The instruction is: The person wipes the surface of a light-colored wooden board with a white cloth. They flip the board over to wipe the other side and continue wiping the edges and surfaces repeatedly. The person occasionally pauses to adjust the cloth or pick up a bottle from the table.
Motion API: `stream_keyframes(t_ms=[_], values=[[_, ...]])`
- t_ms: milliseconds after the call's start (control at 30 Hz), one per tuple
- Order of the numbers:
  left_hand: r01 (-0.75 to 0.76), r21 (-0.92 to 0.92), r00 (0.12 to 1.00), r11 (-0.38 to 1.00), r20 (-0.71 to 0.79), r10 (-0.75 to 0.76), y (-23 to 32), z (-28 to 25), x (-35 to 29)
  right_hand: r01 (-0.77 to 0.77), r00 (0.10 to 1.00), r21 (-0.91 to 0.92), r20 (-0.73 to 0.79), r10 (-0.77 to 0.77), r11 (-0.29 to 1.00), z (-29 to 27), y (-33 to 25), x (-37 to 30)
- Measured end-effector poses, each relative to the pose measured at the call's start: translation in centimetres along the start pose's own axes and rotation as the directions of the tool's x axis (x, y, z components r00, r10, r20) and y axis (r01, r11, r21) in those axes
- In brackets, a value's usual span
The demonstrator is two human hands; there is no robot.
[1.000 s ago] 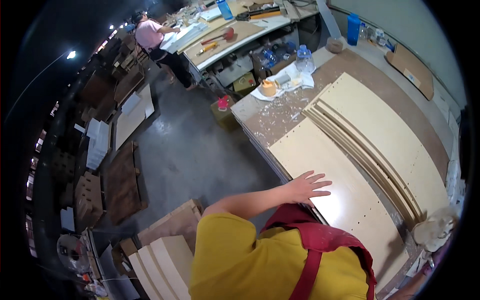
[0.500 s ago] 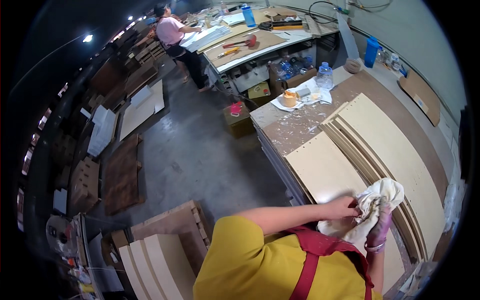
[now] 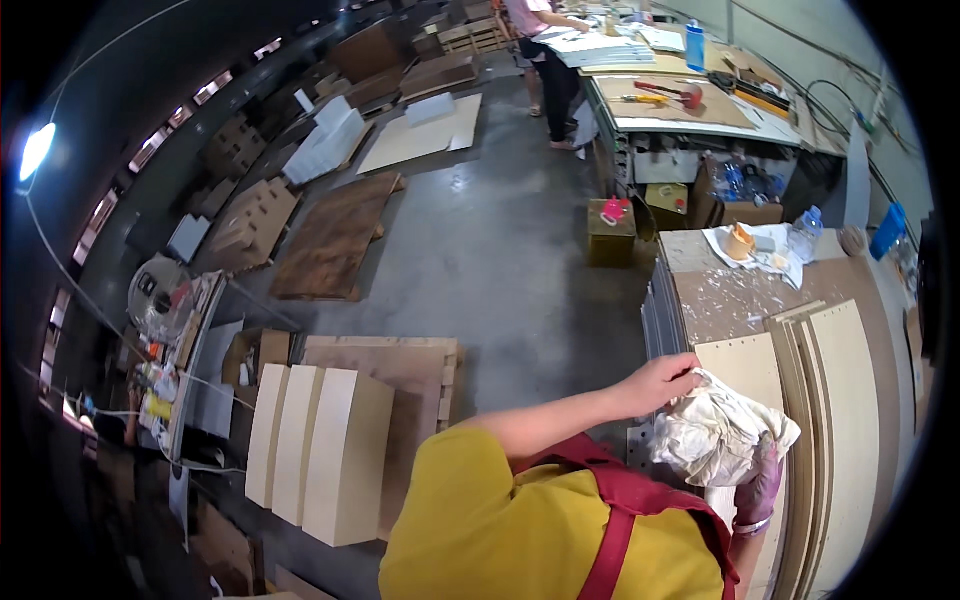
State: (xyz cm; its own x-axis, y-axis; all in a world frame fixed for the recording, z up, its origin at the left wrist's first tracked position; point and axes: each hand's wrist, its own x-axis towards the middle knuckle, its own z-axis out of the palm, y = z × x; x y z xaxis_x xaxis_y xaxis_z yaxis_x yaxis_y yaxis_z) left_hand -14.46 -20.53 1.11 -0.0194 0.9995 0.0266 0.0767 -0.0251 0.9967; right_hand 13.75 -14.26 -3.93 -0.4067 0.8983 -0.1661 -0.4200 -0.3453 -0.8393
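Observation:
My left hand, bare, grips the upper edge of a crumpled white cloth. In a purple glove, my right hand holds the same cloth from below. The cloth hangs over the near end of a pale wooden panel. That panel lies with several others on the dusty workbench. My yellow sleeve and a red apron strap fill the lower middle of the view.
A paper sheet with a tape roll, a water bottle and a blue cup sit at the bench's far end. Pale panels stand on a floor pallet to the left. Another person works at a far bench.
My left hand, first flat on the panel, has lifted and taken hold of the white cloth together with the gloved right hand. The view has swung left toward the floor.

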Motion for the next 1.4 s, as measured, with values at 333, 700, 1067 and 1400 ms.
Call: stream_keyframes(t_ms=[333, 700, 1067, 1400], values=[[-0.062, 0.474, 0.976, 0.878, -0.154, 0.152, 2.7, -6.4, -4.7, -0.044, 0.966, 0.016, 0.257, 0.039, 0.999, 5.2, -3.5, -0.3], [0.257, -0.165, 0.949, 0.952, 0.228, -0.217, -3.0, 6.7, -3.2, -0.133, 0.977, 0.282, 0.199, 0.078, 0.95, 5.3, -5.3, -4.9], [0.15, -0.46, 0.988, 0.875, 0.045, -0.145, 3.9, -0.8, -2.2, -0.115, 0.987, -0.039, -0.118, 0.11, 0.993, -0.4, -4.8, -4.8], [-0.069, -0.752, 0.995, 0.655, -0.005, 0.099, 10.4, -2.3, -3.6, 0.307, 0.951, -0.73, 0.223, -0.212, 0.611, 0.4, -6.6, -2.4]])
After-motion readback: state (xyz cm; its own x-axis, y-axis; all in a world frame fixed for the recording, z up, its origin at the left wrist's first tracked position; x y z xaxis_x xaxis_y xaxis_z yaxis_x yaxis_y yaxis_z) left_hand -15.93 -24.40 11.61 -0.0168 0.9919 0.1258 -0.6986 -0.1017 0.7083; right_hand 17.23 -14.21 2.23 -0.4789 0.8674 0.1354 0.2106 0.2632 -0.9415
